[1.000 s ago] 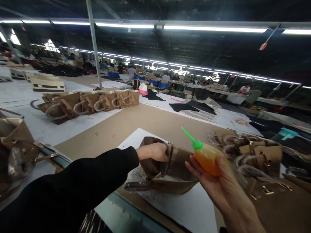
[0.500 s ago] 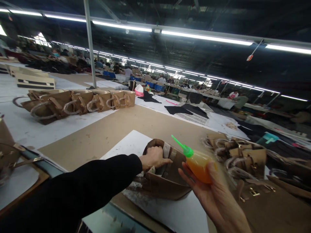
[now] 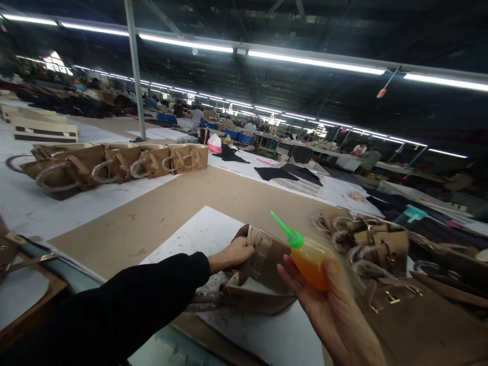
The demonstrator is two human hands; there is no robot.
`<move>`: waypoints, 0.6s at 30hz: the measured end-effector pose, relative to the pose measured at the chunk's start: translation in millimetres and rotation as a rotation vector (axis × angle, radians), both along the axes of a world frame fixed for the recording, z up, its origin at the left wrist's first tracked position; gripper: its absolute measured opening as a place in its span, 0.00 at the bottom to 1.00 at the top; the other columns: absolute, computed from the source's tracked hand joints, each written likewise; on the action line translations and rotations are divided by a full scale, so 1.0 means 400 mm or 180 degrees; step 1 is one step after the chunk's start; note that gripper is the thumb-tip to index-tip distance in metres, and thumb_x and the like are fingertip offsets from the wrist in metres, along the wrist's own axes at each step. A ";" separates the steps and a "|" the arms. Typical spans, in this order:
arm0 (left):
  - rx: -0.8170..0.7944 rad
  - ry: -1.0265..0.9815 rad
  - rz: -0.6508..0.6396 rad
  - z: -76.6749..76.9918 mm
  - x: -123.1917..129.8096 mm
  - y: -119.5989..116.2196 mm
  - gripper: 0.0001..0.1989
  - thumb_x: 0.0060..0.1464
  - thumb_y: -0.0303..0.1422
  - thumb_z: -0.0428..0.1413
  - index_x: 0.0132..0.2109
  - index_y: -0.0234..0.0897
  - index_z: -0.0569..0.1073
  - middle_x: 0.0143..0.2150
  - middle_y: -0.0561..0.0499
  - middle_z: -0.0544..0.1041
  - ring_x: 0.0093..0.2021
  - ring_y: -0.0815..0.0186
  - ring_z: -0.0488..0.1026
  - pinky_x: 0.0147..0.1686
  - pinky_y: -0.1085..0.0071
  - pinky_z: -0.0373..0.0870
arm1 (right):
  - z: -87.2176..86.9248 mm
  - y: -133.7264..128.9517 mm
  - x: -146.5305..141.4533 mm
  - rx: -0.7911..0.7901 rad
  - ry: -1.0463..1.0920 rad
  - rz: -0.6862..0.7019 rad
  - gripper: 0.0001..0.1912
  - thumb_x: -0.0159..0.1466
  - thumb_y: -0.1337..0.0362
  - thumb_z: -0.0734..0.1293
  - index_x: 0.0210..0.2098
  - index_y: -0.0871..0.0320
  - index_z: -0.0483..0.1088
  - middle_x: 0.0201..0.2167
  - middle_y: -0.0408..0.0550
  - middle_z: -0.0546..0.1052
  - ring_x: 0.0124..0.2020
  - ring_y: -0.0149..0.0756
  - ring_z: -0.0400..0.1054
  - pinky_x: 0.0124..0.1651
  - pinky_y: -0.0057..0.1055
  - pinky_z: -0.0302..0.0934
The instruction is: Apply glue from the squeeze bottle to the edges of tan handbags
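A brown bag piece (image 3: 263, 300) lies open on a stained white sheet (image 3: 198, 223), showing pale strips inside. My left hand (image 3: 233, 253), in a black sleeve, grips the upper left edge of this piece with fingers curled over it. In my right hand (image 3: 328, 300) is a clear squeeze bottle of orange liquid (image 3: 310, 262). Its green nozzle (image 3: 284, 226) points up and to the left, above the bag piece. The bottle does not touch the piece.
Brown bags with wrapped handles stand in a row (image 3: 118, 160) at the left. More bags (image 3: 381, 239) and a flat brown panel (image 3: 427, 315) lie at the right. A metal pole (image 3: 135, 71) rises behind the table. People work far back.
My left hand has drawn back from inside the bag piece to its upper left edge, and the pale strips there show more. My right hand still holds the bottle in nearly the same place.
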State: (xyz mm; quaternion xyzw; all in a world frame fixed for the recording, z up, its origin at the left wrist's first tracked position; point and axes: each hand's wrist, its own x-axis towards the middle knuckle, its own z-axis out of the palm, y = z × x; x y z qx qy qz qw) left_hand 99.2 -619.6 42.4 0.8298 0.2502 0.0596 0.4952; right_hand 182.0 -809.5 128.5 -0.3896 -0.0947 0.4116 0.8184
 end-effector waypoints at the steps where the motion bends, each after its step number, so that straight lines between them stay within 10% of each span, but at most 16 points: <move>1: -0.0139 -0.0062 0.0001 -0.006 -0.007 0.007 0.19 0.56 0.32 0.45 0.49 0.32 0.74 0.43 0.45 0.79 0.47 0.58 0.74 0.46 0.67 0.71 | -0.001 0.001 0.000 0.0021 0.0009 -0.0014 0.20 0.54 0.55 0.79 0.40 0.57 0.76 0.41 0.51 0.78 0.44 0.50 0.73 0.50 0.54 0.68; 7: -0.0780 -0.0741 -0.0006 0.032 -0.038 0.052 0.17 0.55 0.33 0.49 0.48 0.28 0.74 0.41 0.46 0.79 0.45 0.60 0.74 0.51 0.65 0.67 | -0.010 -0.021 0.021 0.0093 0.0285 -0.0044 0.19 0.58 0.53 0.76 0.43 0.57 0.75 0.43 0.51 0.78 0.45 0.48 0.72 0.51 0.55 0.67; 13: 0.0648 -0.0408 -0.0743 0.274 -0.059 0.122 0.15 0.54 0.31 0.53 0.48 0.33 0.75 0.44 0.50 0.78 0.47 0.62 0.72 0.48 0.71 0.66 | 0.007 -0.066 -0.020 -0.0057 0.0289 0.0086 0.20 0.56 0.49 0.76 0.40 0.56 0.76 0.39 0.53 0.78 0.43 0.50 0.73 0.46 0.51 0.70; 18: 0.1421 0.0480 -0.1241 0.417 -0.080 0.131 0.14 0.50 0.29 0.55 0.44 0.37 0.79 0.40 0.54 0.80 0.40 0.65 0.72 0.40 0.76 0.64 | 0.012 -0.102 -0.051 -0.0321 0.0032 0.0024 0.21 0.53 0.52 0.79 0.40 0.56 0.75 0.39 0.52 0.79 0.33 0.39 0.74 0.32 0.28 0.73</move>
